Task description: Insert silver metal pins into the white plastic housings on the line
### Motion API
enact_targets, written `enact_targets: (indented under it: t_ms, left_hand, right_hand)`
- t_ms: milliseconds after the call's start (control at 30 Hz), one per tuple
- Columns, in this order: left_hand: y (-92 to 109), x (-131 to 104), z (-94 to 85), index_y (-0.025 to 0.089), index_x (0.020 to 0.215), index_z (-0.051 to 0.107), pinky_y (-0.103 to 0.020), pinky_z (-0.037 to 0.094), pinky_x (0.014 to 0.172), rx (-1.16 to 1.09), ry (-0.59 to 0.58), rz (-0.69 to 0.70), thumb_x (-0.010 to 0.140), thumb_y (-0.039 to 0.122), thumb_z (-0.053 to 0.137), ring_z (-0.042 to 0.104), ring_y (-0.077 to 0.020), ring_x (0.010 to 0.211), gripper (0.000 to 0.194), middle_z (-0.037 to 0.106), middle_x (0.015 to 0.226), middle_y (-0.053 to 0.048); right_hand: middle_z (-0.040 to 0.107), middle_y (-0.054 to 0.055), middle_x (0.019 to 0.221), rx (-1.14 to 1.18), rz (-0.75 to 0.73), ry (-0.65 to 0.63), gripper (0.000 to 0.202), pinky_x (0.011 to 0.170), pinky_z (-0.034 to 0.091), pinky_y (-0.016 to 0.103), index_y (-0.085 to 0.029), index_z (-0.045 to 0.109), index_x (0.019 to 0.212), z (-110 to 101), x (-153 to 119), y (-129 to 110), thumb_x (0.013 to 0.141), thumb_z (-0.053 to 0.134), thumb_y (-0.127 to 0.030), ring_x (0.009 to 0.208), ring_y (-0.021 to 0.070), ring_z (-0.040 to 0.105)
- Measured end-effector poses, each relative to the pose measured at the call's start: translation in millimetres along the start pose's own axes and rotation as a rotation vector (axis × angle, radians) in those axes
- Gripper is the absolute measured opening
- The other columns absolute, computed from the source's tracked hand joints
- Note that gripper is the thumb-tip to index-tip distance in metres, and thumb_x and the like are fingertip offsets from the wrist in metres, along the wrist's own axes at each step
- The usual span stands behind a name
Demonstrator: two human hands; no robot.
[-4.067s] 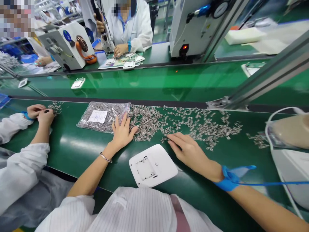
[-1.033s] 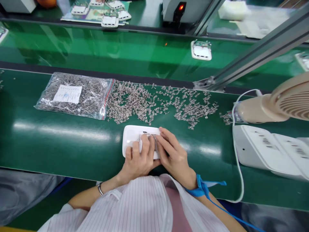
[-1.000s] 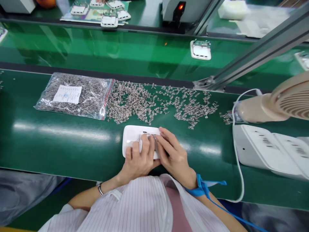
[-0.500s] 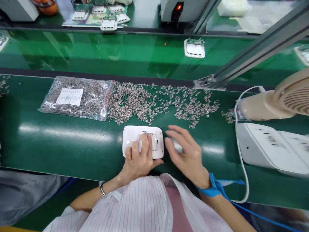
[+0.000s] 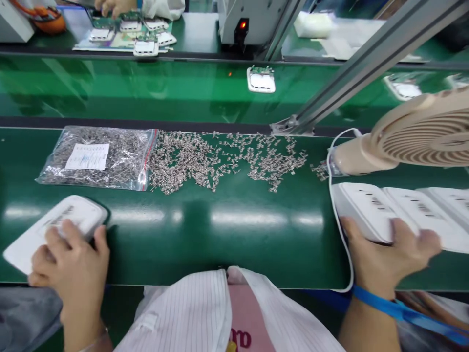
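Observation:
My left hand [image 5: 71, 266] is at the left of the bench, its fingers over the top of a flat white plastic housing [image 5: 82, 210] and the thumb by its right edge. That housing lies tilted on the green surface, slightly blurred. At the right, my right hand [image 5: 384, 259] grips the near end of another white plastic housing [image 5: 361, 198], thumb on its left side and fingers on its right. This one is the leftmost of several alike housings in an overlapping row. A blue strap [image 5: 377, 304] circles my right wrist.
Small metal pieces [image 5: 183, 159] lie scattered along the back of the bench, beside a clear bag [image 5: 126, 156] full of them. A beige fan [image 5: 361, 151] and white cable [image 5: 331, 186] stand near the right row. Beyond runs a green belt [image 5: 164, 90] carrying white units with circuit boards.
My left hand has carried the housing from the middle to the left. My right hand has moved right, onto the row of housings. The view has shifted right.

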State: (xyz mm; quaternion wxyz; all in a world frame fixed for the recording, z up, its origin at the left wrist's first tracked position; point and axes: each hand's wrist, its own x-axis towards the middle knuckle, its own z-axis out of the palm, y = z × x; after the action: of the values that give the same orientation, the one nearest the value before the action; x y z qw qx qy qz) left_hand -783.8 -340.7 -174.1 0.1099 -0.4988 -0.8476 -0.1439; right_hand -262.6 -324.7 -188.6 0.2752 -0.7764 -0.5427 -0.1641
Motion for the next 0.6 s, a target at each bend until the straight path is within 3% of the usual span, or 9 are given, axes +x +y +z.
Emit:
enact_targets:
  t_ms: [100, 133, 200, 267, 333, 433, 500, 567, 600]
  left_hand:
    - [-8, 24, -2.2, 0.019, 0.145, 0.012, -0.080, 0.022, 0.074, -0.115, -0.008, -0.065, 0.089, 0.056, 0.031, 0.023, -0.0585, 0.119, 0.069, 0.017, 0.151, -0.012]
    - [-7, 30, -3.8, 0.019, 0.145, 0.009, -0.081, 0.019, 0.074, -0.142, -0.007, -0.073, 0.089, 0.056, 0.029, 0.020, -0.0592, 0.119, 0.069, 0.012, 0.152, -0.011]
    - [3, 34, -8.0, 0.023, 0.145, 0.010, -0.082, 0.016, 0.081, -0.167, 0.032, -0.010, 0.088, 0.055, 0.038, 0.018, -0.0582, 0.123, 0.071, 0.008, 0.153, -0.009]
    - [25, 29, -12.1, 0.029, 0.144, 0.018, -0.077, 0.021, 0.091, -0.202, 0.089, 0.214, 0.083, 0.050, 0.053, 0.023, -0.0517, 0.127, 0.073, 0.015, 0.153, -0.006]
    - [55, 16, -14.7, 0.031, 0.139, 0.034, -0.062, 0.035, 0.096, -0.299, 0.077, 0.559, 0.080, 0.045, 0.060, 0.035, -0.0412, 0.127, 0.066, 0.033, 0.147, -0.005]
    - [97, -9, -13.5, 0.030, 0.130, 0.048, -0.051, 0.039, 0.094, -0.393, -0.127, 0.994, 0.079, 0.048, 0.059, 0.035, -0.0378, 0.128, 0.055, 0.045, 0.139, -0.007]
    - [112, -22, -9.0, 0.029, 0.116, 0.059, -0.049, 0.038, 0.093, -0.398, -0.168, 1.103, 0.078, 0.051, 0.060, 0.034, -0.0389, 0.128, 0.044, 0.048, 0.136, -0.007]
    - [116, -31, -3.0, 0.023, 0.089, 0.067, -0.047, 0.038, 0.091, -0.415, -0.061, 1.051, 0.079, 0.051, 0.059, 0.038, -0.0383, 0.125, 0.030, 0.055, 0.129, -0.006]
    - [115, -33, -0.3, 0.021, 0.075, 0.065, -0.046, 0.038, 0.090, -0.431, 0.013, 0.994, 0.080, 0.052, 0.056, 0.040, -0.0380, 0.123, 0.033, 0.059, 0.125, -0.007]
  right_hand:
    - [0.057, 0.015, 0.103, -0.016, 0.040, 0.449, 0.049, 0.075, 0.047, 0.055, -0.028, 0.068, 0.100, 1, 4, -16, 0.054, 0.082, -0.041, 0.096, 0.0429, 0.057]
    - [0.059, 0.016, 0.096, -0.004, 0.018, 0.538, 0.049, 0.071, 0.047, 0.054, -0.027, 0.069, 0.096, -2, 2, -28, 0.050, 0.084, -0.038, 0.091, 0.0418, 0.058]
    - [0.061, 0.016, 0.095, 0.053, -0.073, 0.586, 0.055, 0.073, 0.047, 0.054, -0.027, 0.068, 0.102, -12, -7, -60, 0.050, 0.085, -0.032, 0.092, 0.0407, 0.059]
    - [0.059, 0.017, 0.108, 0.185, -0.238, 0.315, 0.065, 0.081, 0.046, 0.055, -0.024, 0.060, 0.117, -23, -25, -99, 0.056, 0.082, -0.030, 0.103, 0.0406, 0.055]
    - [0.048, 0.018, 0.126, 0.347, -0.406, 0.014, 0.064, 0.084, 0.047, 0.055, -0.022, 0.054, 0.122, -31, -43, -135, 0.063, 0.077, -0.031, 0.113, 0.0396, 0.049]
    - [0.032, 0.020, 0.140, 0.559, -0.505, -0.308, 0.066, 0.088, 0.045, 0.055, -0.020, 0.046, 0.129, -29, -48, -164, 0.071, 0.071, -0.041, 0.124, 0.0393, 0.040]
    - [0.037, 0.018, 0.136, 0.626, -0.429, -0.342, 0.064, 0.089, 0.045, 0.052, -0.021, 0.044, 0.131, -17, -32, -163, 0.075, 0.066, -0.045, 0.123, 0.0351, 0.042]
    - [0.051, 0.013, 0.117, 0.589, -0.364, -0.237, 0.047, 0.083, 0.048, 0.044, -0.023, 0.053, 0.122, 0, -8, -153, 0.080, 0.063, -0.037, 0.107, 0.0267, 0.054]
    - [0.054, 0.010, 0.106, 0.529, -0.382, -0.181, 0.035, 0.078, 0.048, 0.040, -0.022, 0.058, 0.115, 10, 4, -146, 0.081, 0.061, -0.032, 0.095, 0.0226, 0.058]
